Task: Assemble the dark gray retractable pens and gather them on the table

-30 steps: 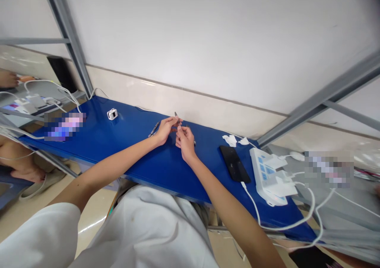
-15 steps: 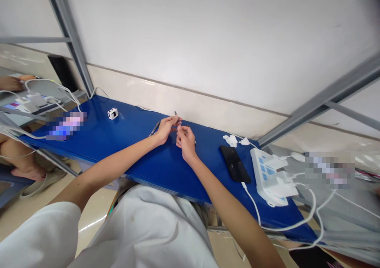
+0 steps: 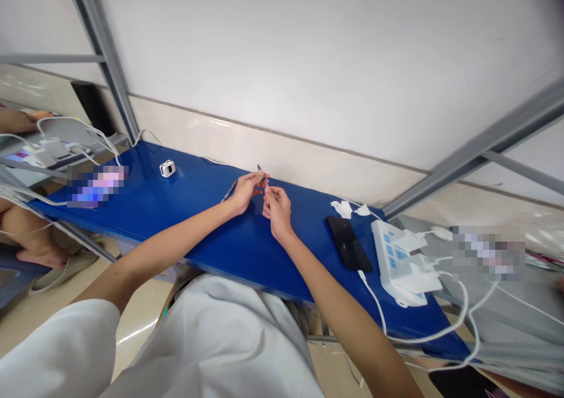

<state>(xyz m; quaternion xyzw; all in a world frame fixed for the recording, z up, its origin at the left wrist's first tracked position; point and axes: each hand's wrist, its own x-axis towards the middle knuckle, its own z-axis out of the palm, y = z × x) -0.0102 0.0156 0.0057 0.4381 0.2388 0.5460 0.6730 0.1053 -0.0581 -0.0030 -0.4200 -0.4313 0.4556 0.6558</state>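
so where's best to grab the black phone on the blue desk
Probably pinch the black phone by its long edges toward the far end, coming from above: it lies flat, a white cable meets its near end, and the power strip sits close on the right.

1. Fingers of the left hand (image 3: 245, 193) and right hand (image 3: 277, 210) hide much of the slim object (image 3: 259, 168) they grip; whether it is one piece or two cannot be told.
2. The dark stick (image 3: 228, 191) beside the left hand is too small to identify.
3. Pixelation masks the screen (image 3: 99, 186) at left.
4. Another person's hand (image 3: 15, 121) is blurred, cut by the left edge.
5. The bottom edge crops a black object (image 3: 465, 381).
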